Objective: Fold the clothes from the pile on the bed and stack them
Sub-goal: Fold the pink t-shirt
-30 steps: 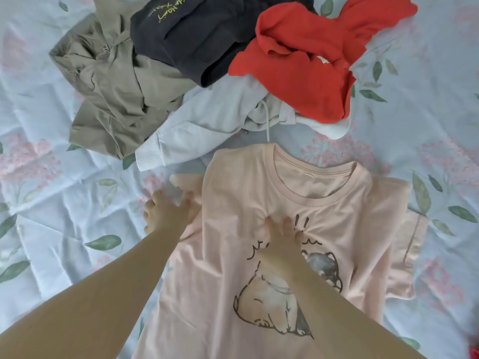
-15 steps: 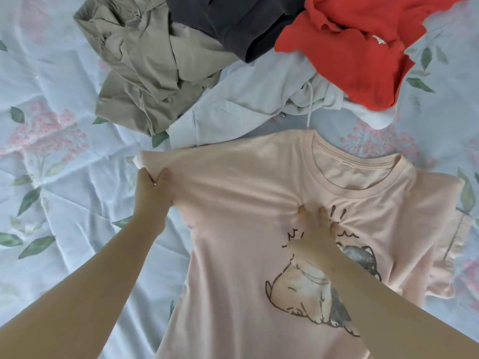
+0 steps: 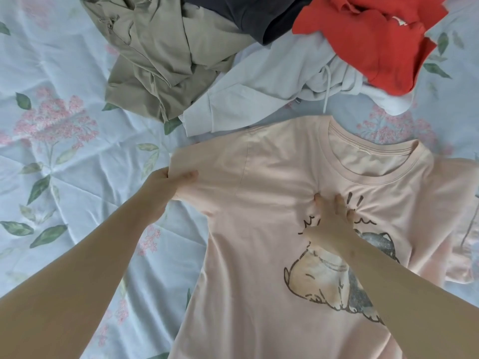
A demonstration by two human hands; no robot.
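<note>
The left hand (image 3: 166, 185) pinches the sleeve (image 3: 207, 167) of the pink T-shirt (image 3: 259, 255), mid-frame. The right hand (image 3: 329, 221) presses its chest with spread fingers. The shirt lies face up on the floral bedsheet (image 3: 64, 164). The pile sits along the top: khaki garment (image 3: 160, 55), pale hoodie (image 3: 272, 81), red garment (image 3: 375, 40).

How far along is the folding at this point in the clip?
Done: nothing visibly; no folded stack is in view. In hand: the pink T-shirt lies face up on the bed sheet, left hand gripping its sleeve, right hand pressing its chest. Left: folding it, then the khaki garment, dark garment, red garment and pale hoodie heaped beyond it.
</note>
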